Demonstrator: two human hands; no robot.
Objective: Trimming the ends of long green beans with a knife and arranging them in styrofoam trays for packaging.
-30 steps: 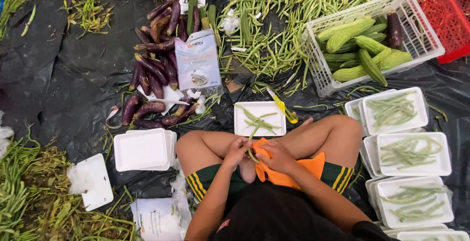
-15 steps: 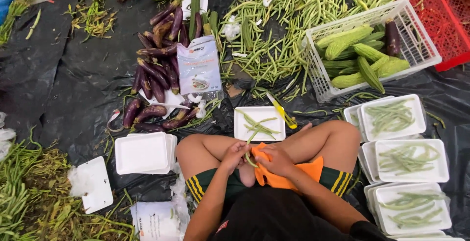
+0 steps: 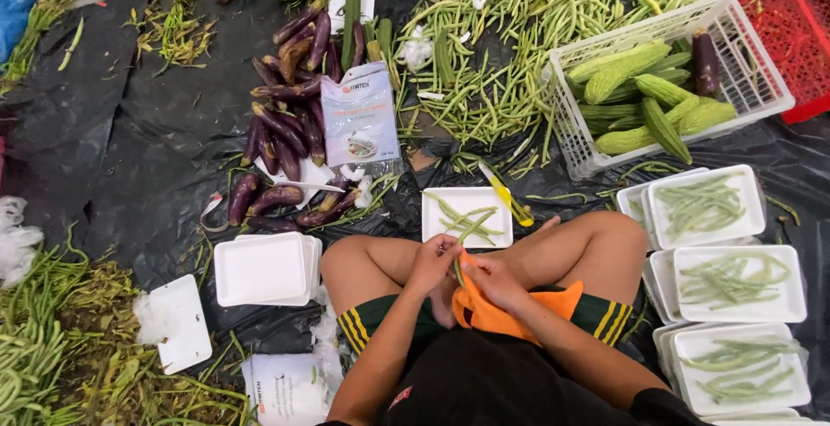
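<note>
Fingers of both hands — left hand, right hand — stay pinched on one green bean, as a second ago; white tray unchanged ahead.

Vegetables and trays on black sheet

Seated person trimming a green bean among heaps of vegetables

The left hand and right hand pinch one green bean over an orange cloth, just behind a white tray holding a few beans; eggplants lie to the left, a white basket of gourds to the right.
</note>
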